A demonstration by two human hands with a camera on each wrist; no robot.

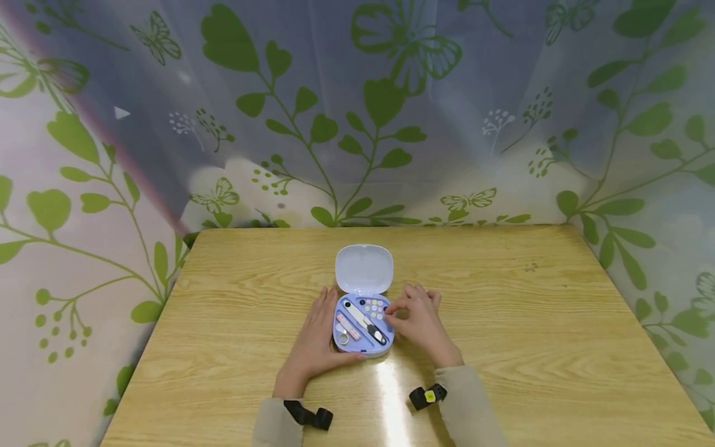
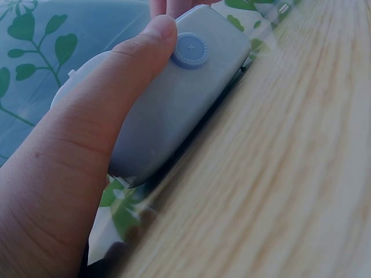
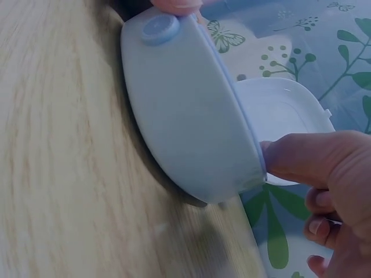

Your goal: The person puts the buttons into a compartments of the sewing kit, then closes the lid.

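An open sewing kit box [image 1: 378,351] with a pale blue body lies on the table, its white lid [image 1: 364,269] tipped back. Thread snips [image 1: 365,323] with black handles lie diagonally inside, between a pink-and-white strip [image 1: 349,327] with a metal ring [image 1: 343,339] and a compartment of small pale buttons [image 1: 373,307]. My left hand [image 1: 316,341] rests along the box's left side, fingers straight, thumb [image 2: 139,55] across the front beside the round catch [image 2: 191,50]. At the right rim, my right hand [image 1: 419,316] pinches a small dark button between thumb and index fingertip, mostly hidden; its other fingers are curled.
The wooden table [image 1: 251,279] extends around the box on all sides. A curtain [image 1: 313,180] printed with leaves and butterflies hangs behind and beside it. Black wrist straps with cameras [image 1: 427,396] sit at both sleeves.
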